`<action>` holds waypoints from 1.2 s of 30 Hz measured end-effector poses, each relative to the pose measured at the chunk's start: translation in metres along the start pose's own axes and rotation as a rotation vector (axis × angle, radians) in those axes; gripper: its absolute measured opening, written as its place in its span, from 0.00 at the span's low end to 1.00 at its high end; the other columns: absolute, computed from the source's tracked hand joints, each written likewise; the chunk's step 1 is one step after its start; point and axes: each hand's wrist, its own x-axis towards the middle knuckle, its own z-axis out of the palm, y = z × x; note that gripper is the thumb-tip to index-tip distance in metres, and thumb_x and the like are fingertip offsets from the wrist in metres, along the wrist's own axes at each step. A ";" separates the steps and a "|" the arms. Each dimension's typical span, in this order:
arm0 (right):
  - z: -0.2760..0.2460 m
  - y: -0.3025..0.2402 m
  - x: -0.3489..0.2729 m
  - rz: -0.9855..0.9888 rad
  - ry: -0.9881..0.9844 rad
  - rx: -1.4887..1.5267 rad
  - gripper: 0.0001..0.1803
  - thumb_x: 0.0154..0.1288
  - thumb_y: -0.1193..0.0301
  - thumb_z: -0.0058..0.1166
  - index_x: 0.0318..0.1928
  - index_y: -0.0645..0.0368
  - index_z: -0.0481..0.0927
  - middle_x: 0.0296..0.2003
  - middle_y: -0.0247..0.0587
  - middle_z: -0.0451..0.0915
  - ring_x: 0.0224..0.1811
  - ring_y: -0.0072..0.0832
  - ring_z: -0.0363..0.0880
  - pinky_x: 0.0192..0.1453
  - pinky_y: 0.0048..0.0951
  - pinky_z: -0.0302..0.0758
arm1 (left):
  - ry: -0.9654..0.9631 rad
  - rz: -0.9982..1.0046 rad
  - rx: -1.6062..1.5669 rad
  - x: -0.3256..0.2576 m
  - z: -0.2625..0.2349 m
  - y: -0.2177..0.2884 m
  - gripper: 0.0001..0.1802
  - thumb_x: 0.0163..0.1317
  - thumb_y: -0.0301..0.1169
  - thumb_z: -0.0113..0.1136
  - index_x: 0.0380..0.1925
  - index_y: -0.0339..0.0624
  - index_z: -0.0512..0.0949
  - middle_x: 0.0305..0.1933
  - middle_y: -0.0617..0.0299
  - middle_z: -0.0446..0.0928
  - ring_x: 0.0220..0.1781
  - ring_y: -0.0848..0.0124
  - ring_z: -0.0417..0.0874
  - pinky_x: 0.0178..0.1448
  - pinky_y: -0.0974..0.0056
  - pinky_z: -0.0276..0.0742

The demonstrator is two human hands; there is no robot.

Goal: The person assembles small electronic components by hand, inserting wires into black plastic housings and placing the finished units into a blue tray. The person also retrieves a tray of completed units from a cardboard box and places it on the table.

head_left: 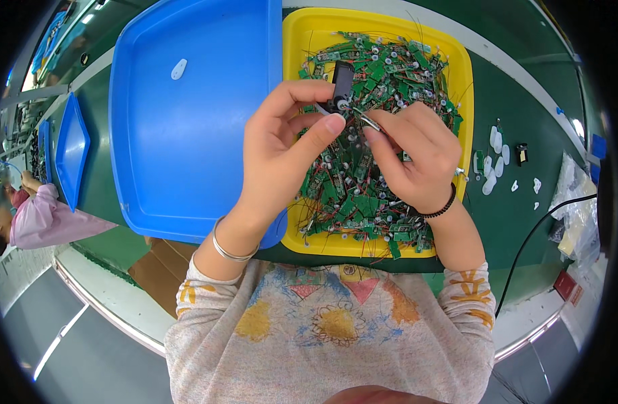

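My left hand [282, 148] pinches a small black part [342, 84] between thumb and fingers, holding it upright over the yellow tray [294, 40]. My right hand [413, 158] meets it from the right, fingertips closed on a thin metal piece [369, 122] that touches the base of the black part. Below both hands the yellow tray is heaped with several small green circuit boards [383, 67] with thin wires. A silver bangle sits on my left wrist, a dark band on my right.
A large blue tray [188, 135] lies left of the yellow one, holding one small white piece [179, 68]. White plastic pieces [495, 161] and a small black part [521, 153] lie on the green table at right. A black cable [531, 236] runs at right. Another person [33, 215] sits far left.
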 end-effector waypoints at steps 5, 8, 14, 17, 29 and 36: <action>0.002 0.000 -0.002 0.055 -0.013 0.071 0.05 0.44 0.76 0.58 0.26 0.61 0.77 0.18 0.37 0.70 0.18 0.30 0.70 0.21 0.26 0.67 | -0.005 0.031 0.066 0.001 0.001 0.000 0.13 0.54 0.21 0.53 0.40 0.32 0.69 0.43 0.58 0.72 0.45 0.73 0.72 0.50 0.68 0.71; 0.001 0.000 -0.002 0.084 -0.055 0.104 0.05 0.45 0.76 0.58 0.26 0.61 0.77 0.16 0.37 0.70 0.16 0.30 0.69 0.19 0.27 0.66 | -0.005 0.028 0.048 0.000 0.002 0.000 0.12 0.54 0.21 0.52 0.40 0.32 0.69 0.43 0.58 0.72 0.45 0.73 0.72 0.50 0.68 0.71; 0.001 -0.002 -0.003 0.085 -0.068 0.119 0.04 0.45 0.77 0.58 0.25 0.61 0.77 0.16 0.36 0.69 0.16 0.29 0.68 0.18 0.26 0.65 | -0.014 -0.022 0.007 0.000 0.003 0.003 0.12 0.55 0.22 0.52 0.40 0.32 0.69 0.42 0.58 0.72 0.44 0.73 0.73 0.50 0.67 0.72; 0.001 -0.004 -0.002 0.053 -0.077 0.099 0.05 0.45 0.77 0.58 0.25 0.61 0.77 0.16 0.36 0.69 0.16 0.29 0.68 0.18 0.27 0.64 | -0.008 -0.033 -0.029 -0.001 0.003 0.002 0.11 0.55 0.23 0.51 0.39 0.33 0.69 0.41 0.58 0.72 0.44 0.73 0.73 0.49 0.66 0.72; 0.003 -0.005 0.000 0.028 -0.068 0.161 0.09 0.44 0.73 0.60 0.28 0.60 0.76 0.22 0.38 0.72 0.24 0.35 0.71 0.27 0.29 0.68 | -0.101 -0.055 -0.117 -0.007 0.005 0.000 0.09 0.59 0.24 0.46 0.40 0.35 0.66 0.40 0.61 0.69 0.43 0.76 0.69 0.48 0.72 0.65; 0.005 -0.003 -0.002 -0.019 -0.015 0.197 0.08 0.44 0.75 0.58 0.28 0.61 0.75 0.25 0.40 0.73 0.27 0.36 0.72 0.29 0.30 0.69 | -0.162 0.058 -0.103 -0.008 0.003 0.000 0.08 0.58 0.22 0.48 0.38 0.35 0.67 0.39 0.62 0.67 0.41 0.76 0.67 0.47 0.72 0.63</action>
